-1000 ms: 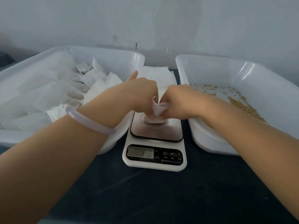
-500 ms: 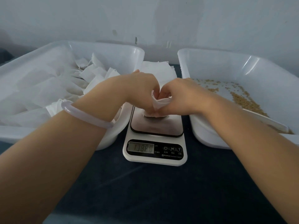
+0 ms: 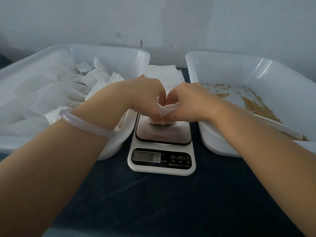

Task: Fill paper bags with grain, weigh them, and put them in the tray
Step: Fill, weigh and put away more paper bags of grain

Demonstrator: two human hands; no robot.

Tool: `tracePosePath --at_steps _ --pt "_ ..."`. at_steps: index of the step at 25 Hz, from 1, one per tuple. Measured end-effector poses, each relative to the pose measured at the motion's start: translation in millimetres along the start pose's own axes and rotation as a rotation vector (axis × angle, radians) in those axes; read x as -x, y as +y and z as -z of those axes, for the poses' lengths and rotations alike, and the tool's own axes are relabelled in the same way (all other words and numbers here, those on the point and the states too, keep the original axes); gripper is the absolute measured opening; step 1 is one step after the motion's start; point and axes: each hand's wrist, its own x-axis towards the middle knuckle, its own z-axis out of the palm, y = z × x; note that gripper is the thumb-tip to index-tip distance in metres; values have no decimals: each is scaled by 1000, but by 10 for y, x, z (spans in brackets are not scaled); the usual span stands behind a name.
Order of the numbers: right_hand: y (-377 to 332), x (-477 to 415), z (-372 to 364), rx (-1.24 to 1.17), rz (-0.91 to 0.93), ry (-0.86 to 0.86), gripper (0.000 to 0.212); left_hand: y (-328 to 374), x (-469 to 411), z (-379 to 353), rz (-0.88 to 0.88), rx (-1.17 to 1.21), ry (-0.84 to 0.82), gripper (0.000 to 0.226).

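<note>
A small white paper bag point(image 3: 166, 109) stands on the dark platform of the kitchen scale point(image 3: 162, 135). My left hand point(image 3: 145, 94) and my right hand point(image 3: 191, 98) both pinch its top from either side, fingers closed on the paper. The bag's contents are hidden by my fingers. The scale's display point(image 3: 147, 157) shows blurred digits. The left white tray point(image 3: 109, 52) holds several white paper bags point(image 3: 51, 93). The right white tray point(image 3: 239, 59) holds loose brown grain point(image 3: 256, 106).
A stack of flat white paper bags point(image 3: 164, 74) lies behind the scale between the two trays. A white scoop handle point(image 3: 277, 127) rests in the grain tray. Everything sits on a dark tabletop point(image 3: 162, 202), with a pale wall behind.
Both hands stay on the bag's top and have pressed closer together over it. The reading on the scale display has changed.
</note>
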Motion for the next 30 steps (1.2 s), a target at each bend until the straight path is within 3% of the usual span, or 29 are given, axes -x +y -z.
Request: tracePosePath --at_steps 9,13,15,18,20,23,25,27,30 --pt "21 -20 -14 -9 4 12 39 -10 -7 6 -14 -11 -16 28" --pt "91 20 61 -322 -28 113 26 8 21 28 -22 76 -28 29" --pt "153 84 167 -494 -43 204 29 12 51 53 -15 271 38 30" --pt "224 211 377 -679 -4 346 32 86 101 137 -98 797 125 51" --pt "233 294 492 -727 39 386 31 143 100 172 -217 1137 65 56" --pt "238 402 631 -605 76 435 23 236 87 120 -258 1306 -61 42" --pt "285 448 708 -531 52 395 18 278 88 81 -174 1281 -125 32" --pt "324 494 757 -555 20 246 14 293 85 54 -112 1230 -161 29" --pt "319 493 731 -709 -26 -26 50 293 82 38 -85 1114 -142 23"
